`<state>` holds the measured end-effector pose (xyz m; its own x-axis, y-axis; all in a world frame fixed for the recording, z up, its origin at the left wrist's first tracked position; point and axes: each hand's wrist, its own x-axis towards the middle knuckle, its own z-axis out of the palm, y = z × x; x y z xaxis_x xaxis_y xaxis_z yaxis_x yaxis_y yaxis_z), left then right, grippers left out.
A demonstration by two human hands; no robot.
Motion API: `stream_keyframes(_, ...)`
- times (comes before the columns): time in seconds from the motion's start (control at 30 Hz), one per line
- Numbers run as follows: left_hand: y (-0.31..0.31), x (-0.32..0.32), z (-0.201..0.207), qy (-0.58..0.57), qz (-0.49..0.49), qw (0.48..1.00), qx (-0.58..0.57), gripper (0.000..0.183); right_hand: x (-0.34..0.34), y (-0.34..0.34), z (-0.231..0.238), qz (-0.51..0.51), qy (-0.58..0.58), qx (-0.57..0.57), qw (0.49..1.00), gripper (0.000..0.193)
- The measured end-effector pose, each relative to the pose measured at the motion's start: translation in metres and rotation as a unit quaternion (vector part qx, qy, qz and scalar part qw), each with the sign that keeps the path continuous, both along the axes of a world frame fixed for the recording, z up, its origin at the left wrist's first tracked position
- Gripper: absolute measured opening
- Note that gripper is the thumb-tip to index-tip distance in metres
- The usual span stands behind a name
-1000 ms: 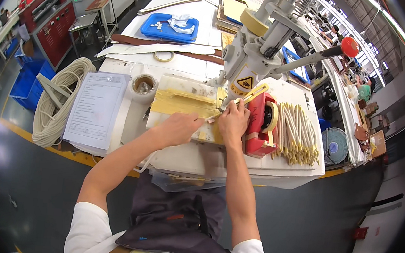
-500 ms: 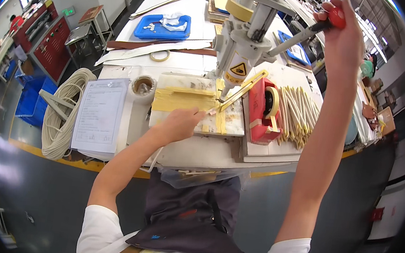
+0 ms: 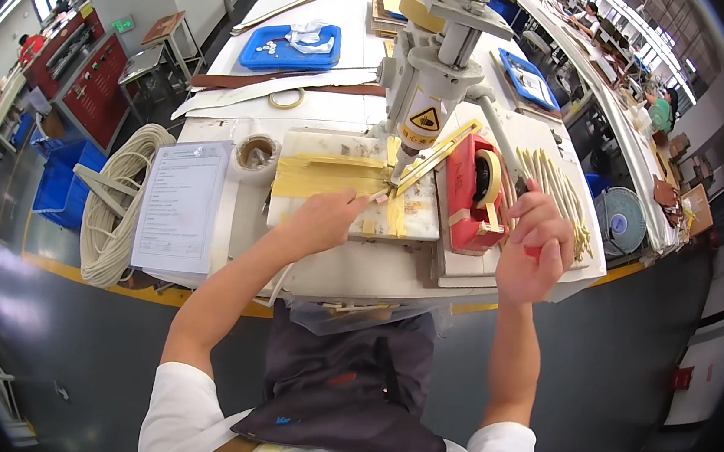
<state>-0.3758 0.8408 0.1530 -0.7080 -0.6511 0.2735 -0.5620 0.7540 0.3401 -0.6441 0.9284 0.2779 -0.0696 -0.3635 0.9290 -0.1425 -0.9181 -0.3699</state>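
Observation:
My left hand is closed in a pinch on the end of a pale cord. It rests over a white stone block covered partly with yellow tape. More of the cord hangs below that wrist at the table's front edge. Right at the pinched end stands the lowered tip of a grey hand press, which bears a yellow warning triangle. My right hand is curled round the red knob of the press lever, pulled low; the palm hides most of the knob.
Beside the block stand a red tape dispenser and a pile of pale cord pieces with yellow ends. Left lie a tape roll, a printed sheet and a big coil of cord. A blue tray sits farther back.
My right hand has swung the lever down from high at the upper right to beside the cord pile. The press tip sits lower. My left hand stays in place.

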Motion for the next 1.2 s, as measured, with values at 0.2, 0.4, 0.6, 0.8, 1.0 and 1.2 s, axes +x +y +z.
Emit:
stream_keyframes(0.2,-0.001,0.006,-0.004,0.027,0.021,0.999,0.014,0.038,0.008,-0.027,0.099,-0.019,-0.137,0.150,0.979,0.035)
stream_keyframes(0.4,-0.002,0.016,-0.006,0.193,0.121,0.967,0.110,0.030,-0.003,-0.108,0.168,-0.019,-0.103,0.214,0.971,0.045)
stream_keyframes(0.6,-0.010,0.017,-0.011,0.334,0.200,0.885,0.255,0.028,-0.010,-0.074,0.111,-0.291,0.135,0.187,0.929,0.041)
stream_keyframes(0.8,-0.010,0.017,-0.019,0.371,0.194,0.865,0.277,0.025,0.027,-0.057,-0.084,-0.298,0.326,0.343,0.829,0.032)
stream_keyframes(1.0,-0.006,0.020,-0.018,0.388,0.198,0.855,0.283,0.024,0.036,-0.094,-0.122,-0.293,0.399,0.385,0.779,0.033)
stream_keyframes(1.2,-0.008,0.020,-0.018,0.388,0.195,0.855,0.282,0.024,0.028,-0.098,-0.123,-0.278,0.399,0.350,0.800,0.026)
